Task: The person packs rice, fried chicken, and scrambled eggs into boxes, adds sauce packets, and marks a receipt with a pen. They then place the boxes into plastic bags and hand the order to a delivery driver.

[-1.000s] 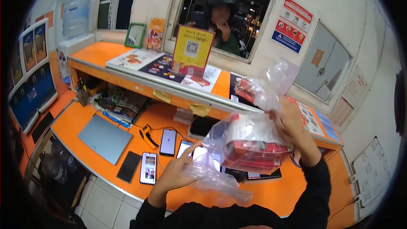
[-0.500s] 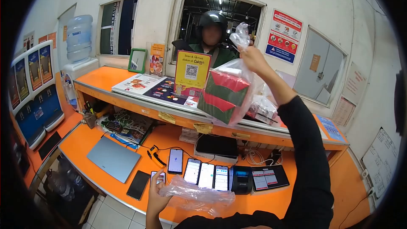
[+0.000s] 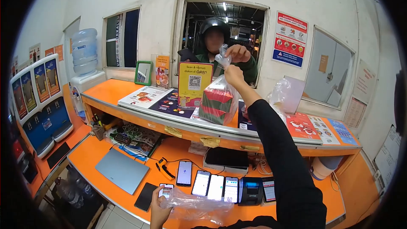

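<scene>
My right hand (image 3: pixel 234 76) is stretched over the counter and closed round the gathered neck of a clear plastic bag. Inside that bag is a red and dark green box (image 3: pixel 216 105), upright close over the counter menus. A helmeted person's hand (image 3: pixel 238 53) at the window also reaches the bag's twisted top, just above my fingers. Low at the desk, my left hand (image 3: pixel 159 212) pinches a crumpled clear plastic bag (image 3: pixel 199 205). Its fingertips lie at the edge of a small lit phone (image 3: pixel 166 190) on the desk.
Several lit phones (image 3: pixel 184 173), a card-reader-like printer (image 3: pixel 251 191) and a tablet (image 3: pixel 269 190) line the orange desk. A closed laptop (image 3: pixel 122 171) lies left, beside a dark phone (image 3: pixel 145 197). The raised counter carries a yellow QR sign (image 3: pixel 194 85) and another clear bag (image 3: pixel 277 95).
My right hand has moved forward and lower with the bagged box, towards the window. The other person's hand now shows at the bag's top. My left hand stays by the small phone.
</scene>
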Demonstrator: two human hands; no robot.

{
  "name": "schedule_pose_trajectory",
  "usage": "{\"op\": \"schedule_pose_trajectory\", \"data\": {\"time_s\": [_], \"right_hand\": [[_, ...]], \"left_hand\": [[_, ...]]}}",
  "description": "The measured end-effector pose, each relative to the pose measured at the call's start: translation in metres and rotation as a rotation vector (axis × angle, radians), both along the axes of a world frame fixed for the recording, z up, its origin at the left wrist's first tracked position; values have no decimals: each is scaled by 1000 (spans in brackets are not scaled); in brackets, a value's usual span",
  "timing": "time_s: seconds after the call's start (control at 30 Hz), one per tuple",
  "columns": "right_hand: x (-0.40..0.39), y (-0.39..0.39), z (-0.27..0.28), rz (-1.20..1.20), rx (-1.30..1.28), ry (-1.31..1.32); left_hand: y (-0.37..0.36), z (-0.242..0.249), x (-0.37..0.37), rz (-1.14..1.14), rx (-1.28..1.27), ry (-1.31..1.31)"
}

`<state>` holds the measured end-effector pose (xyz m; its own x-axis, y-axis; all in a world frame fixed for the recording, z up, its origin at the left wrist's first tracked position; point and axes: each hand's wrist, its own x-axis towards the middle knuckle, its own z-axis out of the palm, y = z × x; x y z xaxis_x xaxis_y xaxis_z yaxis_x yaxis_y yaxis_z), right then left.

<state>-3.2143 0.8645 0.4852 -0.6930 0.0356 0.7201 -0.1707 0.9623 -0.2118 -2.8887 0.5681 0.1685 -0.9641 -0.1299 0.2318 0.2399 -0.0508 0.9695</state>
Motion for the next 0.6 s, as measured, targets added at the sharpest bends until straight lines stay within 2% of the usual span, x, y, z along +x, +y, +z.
{"op": "schedule_pose_trajectory", "data": {"time_s": [0.1, 0.17, 0.33, 0.4, 0.47, 0.53, 0.6], "right_hand": [[-12, 1, -18, -21, -153, -2], [-12, 9, -19, 184, -410, -93], [-27, 42, -31, 324, -541, -53], [31, 33, -43, 168, -379, 295], [103, 32, -66, 470, -480, 273], [201, 22, -92, 708, -685, -73], [272, 37, -142, 666, -576, -241]], "left_hand": [[2, 4, 1, -15, -30, -30], [3, 10, 2, -21, -109, -24], [15, 3, -12, -16, -33, 81], [21, 3, -19, 1, -25, 81], [30, 13, -31, -8, -4, 79], [47, 33, -40, -10, 10, 86], [67, 54, -42, -47, -22, 78]]}}
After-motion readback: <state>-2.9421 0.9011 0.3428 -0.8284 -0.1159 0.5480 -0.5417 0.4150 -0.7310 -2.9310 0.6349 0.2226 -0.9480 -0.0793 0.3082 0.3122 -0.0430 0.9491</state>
